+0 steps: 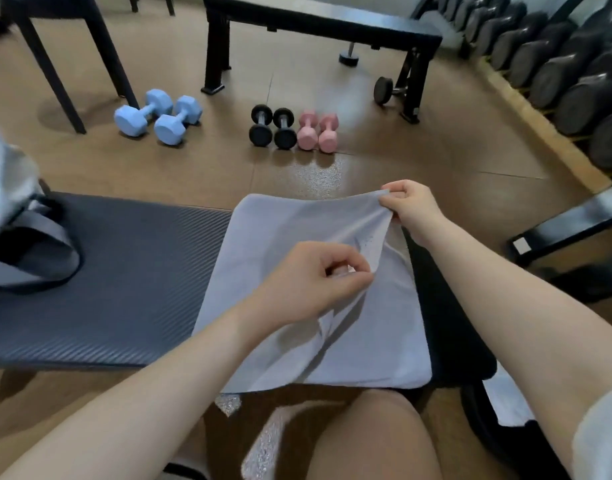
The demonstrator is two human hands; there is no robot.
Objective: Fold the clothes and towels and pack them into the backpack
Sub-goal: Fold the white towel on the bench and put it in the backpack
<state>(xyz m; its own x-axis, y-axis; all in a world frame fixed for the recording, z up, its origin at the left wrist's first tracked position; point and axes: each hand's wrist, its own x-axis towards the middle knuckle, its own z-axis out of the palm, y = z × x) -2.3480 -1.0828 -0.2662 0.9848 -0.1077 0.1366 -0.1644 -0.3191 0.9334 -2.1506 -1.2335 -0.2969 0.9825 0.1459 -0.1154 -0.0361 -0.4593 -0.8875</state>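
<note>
A pale grey towel (280,233) lies spread over the right part of a dark ribbed bench pad (124,271). My right hand (410,204) pinches the towel's far right corner and lifts it off the pad. My left hand (311,282) pinches a fold of the same towel near its middle, raising creases. The grey backpack (10,216) with dark straps sits at the left end of the pad, partly cut off by the frame edge.
On the brown floor beyond the pad stand two blue dumbbells (159,116), two black ones (272,126) and two pink ones (317,131). A black bench (318,26) stands behind them, and a dumbbell rack (557,64) runs along the right.
</note>
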